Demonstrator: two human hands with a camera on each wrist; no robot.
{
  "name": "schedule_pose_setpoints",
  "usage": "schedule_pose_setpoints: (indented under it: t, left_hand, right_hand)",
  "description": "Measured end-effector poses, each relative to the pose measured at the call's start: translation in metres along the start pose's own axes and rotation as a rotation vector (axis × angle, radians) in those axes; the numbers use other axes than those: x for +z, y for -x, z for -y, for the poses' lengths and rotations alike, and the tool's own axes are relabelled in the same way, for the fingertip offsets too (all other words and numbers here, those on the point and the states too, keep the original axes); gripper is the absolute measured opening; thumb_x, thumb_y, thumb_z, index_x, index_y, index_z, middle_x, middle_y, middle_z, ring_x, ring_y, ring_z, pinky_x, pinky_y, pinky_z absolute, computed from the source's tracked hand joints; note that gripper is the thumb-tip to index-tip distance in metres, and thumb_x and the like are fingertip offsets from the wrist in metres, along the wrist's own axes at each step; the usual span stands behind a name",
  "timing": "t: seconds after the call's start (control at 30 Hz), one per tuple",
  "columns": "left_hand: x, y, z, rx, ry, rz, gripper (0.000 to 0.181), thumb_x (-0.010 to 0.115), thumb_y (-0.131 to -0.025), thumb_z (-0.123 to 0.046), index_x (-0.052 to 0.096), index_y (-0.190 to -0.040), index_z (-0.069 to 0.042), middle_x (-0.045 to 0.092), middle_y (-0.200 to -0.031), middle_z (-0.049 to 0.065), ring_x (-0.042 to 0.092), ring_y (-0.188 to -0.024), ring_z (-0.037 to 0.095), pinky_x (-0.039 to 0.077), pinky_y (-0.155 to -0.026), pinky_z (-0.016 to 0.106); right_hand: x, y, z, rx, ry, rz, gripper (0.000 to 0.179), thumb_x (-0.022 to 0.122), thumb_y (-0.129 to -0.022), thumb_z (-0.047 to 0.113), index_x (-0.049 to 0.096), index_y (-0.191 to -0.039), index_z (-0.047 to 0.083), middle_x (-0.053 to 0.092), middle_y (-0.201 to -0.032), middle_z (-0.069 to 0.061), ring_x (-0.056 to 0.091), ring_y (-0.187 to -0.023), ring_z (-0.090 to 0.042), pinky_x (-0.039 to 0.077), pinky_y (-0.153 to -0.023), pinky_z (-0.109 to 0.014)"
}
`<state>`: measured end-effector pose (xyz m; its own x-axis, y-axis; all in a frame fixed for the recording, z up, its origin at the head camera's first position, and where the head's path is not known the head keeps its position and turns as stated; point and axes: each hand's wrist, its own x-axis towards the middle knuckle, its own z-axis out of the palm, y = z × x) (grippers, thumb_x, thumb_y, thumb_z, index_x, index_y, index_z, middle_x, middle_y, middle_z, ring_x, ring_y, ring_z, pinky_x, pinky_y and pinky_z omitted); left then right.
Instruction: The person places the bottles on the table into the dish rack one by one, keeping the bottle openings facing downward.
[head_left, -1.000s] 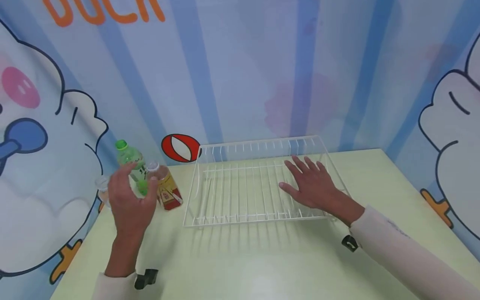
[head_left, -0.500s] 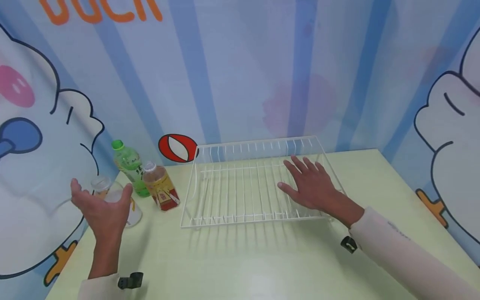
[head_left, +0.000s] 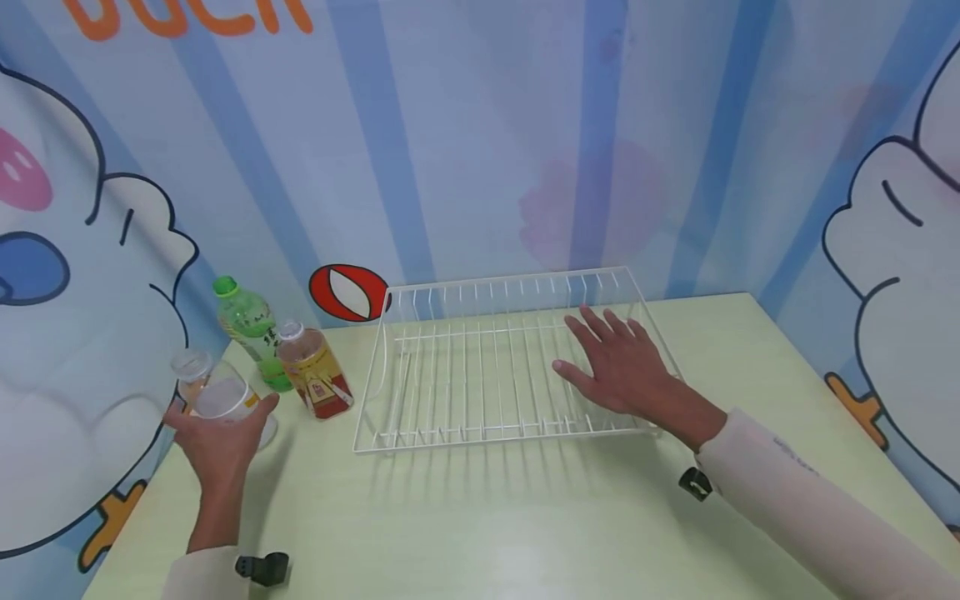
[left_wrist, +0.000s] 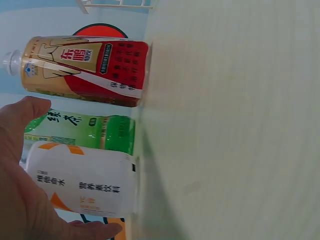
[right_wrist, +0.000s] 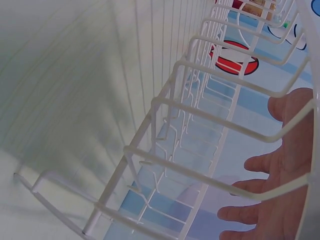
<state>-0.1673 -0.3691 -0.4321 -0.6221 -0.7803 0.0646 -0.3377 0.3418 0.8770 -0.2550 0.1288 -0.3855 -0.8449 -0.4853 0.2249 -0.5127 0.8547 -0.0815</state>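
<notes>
My left hand [head_left: 217, 450] is behind a bottle with a white label [head_left: 222, 400], its thumb and fingers spread to either side. In the left wrist view the thumb stands apart from this white-labelled bottle [left_wrist: 80, 182], while fingers extend along its other side. Close by stand a green drink bottle [head_left: 251, 323] and a bottle with a gold and red label [head_left: 318, 375]. My right hand [head_left: 622, 371] is held flat over the right part of a white wire dish rack [head_left: 487, 442], fingers spread. Seen from the right wrist, rack wires [right_wrist: 215, 120] cross in front of the palm.
The pale table [head_left: 495, 533] carries the rack in the middle and the bottles at its back left corner. A blue striped backdrop [head_left: 480, 150] with cartoon prints rises behind and at both sides.
My left hand has swung left, away from in front of the green and gold-red bottles, then reached around the white-labelled one. The right hand stays over the rack. The head view shifts slightly.
</notes>
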Motion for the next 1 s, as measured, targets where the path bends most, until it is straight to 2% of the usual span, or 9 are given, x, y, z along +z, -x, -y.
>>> schedule_pose_setpoints:
  t: [0.13, 0.27, 0.37, 0.5, 0.63, 0.73, 1.0]
  left_hand:
    - [0.003, 0.0, 0.01, -0.033, -0.029, 0.054, 0.118, 0.08, -0.078, -0.049, -0.002, -0.155, -0.012, 0.026, -0.155, 0.026, 0.032, -0.14, 0.041, 0.03, -0.113, 0.055]
    - [0.003, -0.001, 0.013, -0.065, -0.037, 0.091, 0.12, 0.08, -0.079, -0.048, -0.005, -0.157, -0.013, 0.026, -0.157, 0.025, 0.03, -0.142, 0.042, 0.028, -0.113, 0.057]
    - [0.002, -0.002, 0.014, -0.076, -0.033, 0.096, 0.116, 0.078, -0.081, -0.046, -0.003, -0.157, -0.012, 0.025, -0.158, 0.024, 0.029, -0.142, 0.043, 0.028, -0.113, 0.058]
    - [0.002, -0.004, 0.018, -0.068, -0.073, 0.085, 0.102, 0.074, -0.086, -0.041, 0.008, -0.155, -0.007, 0.031, -0.155, 0.026, 0.034, -0.139, 0.045, 0.03, -0.111, 0.059]
    - [0.004, -0.004, 0.021, -0.055, -0.1, 0.055, 0.093, 0.072, -0.086, -0.039, 0.018, -0.152, -0.001, 0.038, -0.15, 0.027, 0.039, -0.135, 0.047, 0.032, -0.109, 0.061]
    - [0.004, -0.003, 0.022, -0.038, -0.092, 0.024, 0.092, 0.073, -0.086, -0.037, 0.02, -0.152, -0.002, 0.039, -0.149, 0.027, 0.04, -0.135, 0.046, 0.032, -0.109, 0.061]
    - [0.003, 0.007, 0.017, 0.111, -0.053, -0.134, 0.085, 0.078, -0.083, -0.031, 0.032, -0.15, -0.007, 0.048, -0.143, 0.023, 0.044, -0.131, 0.041, 0.034, -0.106, 0.06]
  right_hand:
    - [0.001, 0.0, 0.001, 0.003, -0.012, 0.019, 0.073, 0.046, -0.099, 0.053, 0.037, -0.153, 0.005, 0.031, -0.158, -0.021, 0.033, -0.141, -0.047, 0.026, -0.111, -0.064]
    - [0.001, 0.001, 0.001, -0.003, -0.017, 0.013, 0.072, 0.047, -0.099, 0.052, 0.038, -0.152, 0.004, 0.032, -0.157, -0.021, 0.033, -0.14, -0.047, 0.026, -0.111, -0.064]
    - [0.001, 0.001, 0.002, -0.009, -0.014, 0.005, 0.071, 0.047, -0.099, 0.051, 0.038, -0.152, 0.004, 0.033, -0.157, -0.022, 0.033, -0.14, -0.047, 0.026, -0.111, -0.064]
    - [0.001, 0.003, 0.002, -0.005, -0.008, 0.013, 0.07, 0.047, -0.1, 0.05, 0.038, -0.152, 0.004, 0.033, -0.157, -0.022, 0.034, -0.14, -0.046, 0.026, -0.111, -0.063]
    - [0.002, 0.004, 0.003, -0.001, -0.005, 0.027, 0.071, 0.047, -0.1, 0.05, 0.038, -0.151, 0.003, 0.034, -0.157, -0.022, 0.034, -0.14, -0.046, 0.026, -0.111, -0.063]
    - [0.004, 0.004, 0.003, 0.0, -0.004, 0.033, 0.071, 0.046, -0.1, 0.051, 0.038, -0.151, 0.004, 0.034, -0.157, -0.022, 0.033, -0.141, -0.046, 0.025, -0.112, -0.063]
    - [0.007, 0.006, 0.004, 0.007, 0.002, 0.032, 0.07, 0.047, -0.099, 0.051, 0.039, -0.151, 0.004, 0.035, -0.156, -0.022, 0.035, -0.14, -0.046, 0.026, -0.111, -0.063]
